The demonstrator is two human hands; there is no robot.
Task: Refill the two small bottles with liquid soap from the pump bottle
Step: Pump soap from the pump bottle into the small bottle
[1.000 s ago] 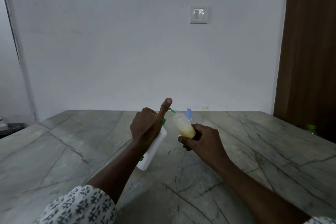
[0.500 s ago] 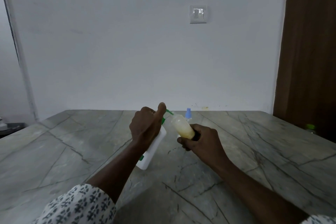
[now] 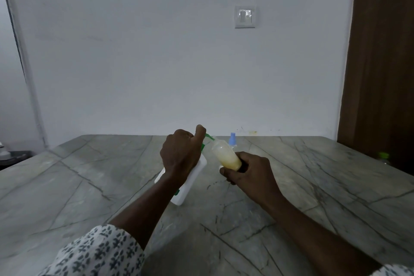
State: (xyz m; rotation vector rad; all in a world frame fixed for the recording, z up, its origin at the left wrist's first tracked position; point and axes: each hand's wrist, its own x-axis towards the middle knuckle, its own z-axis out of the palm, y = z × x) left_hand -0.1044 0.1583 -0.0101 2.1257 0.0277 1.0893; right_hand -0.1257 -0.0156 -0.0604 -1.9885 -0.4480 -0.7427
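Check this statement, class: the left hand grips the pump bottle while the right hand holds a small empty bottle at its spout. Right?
Not quite. The head view shows the small bottle partly filled with yellowish soap, not empty. The left hand grips the pump bottle; the right hand holds the small one at the spout.

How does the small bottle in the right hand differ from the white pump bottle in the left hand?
The small bottle is translucent and shows yellowish soap; the pump bottle is opaque white with green parts. The small bottle is lifted off the table; the larger pump bottle's base rests on it. Both are tilted, meeting at the green nozzle.
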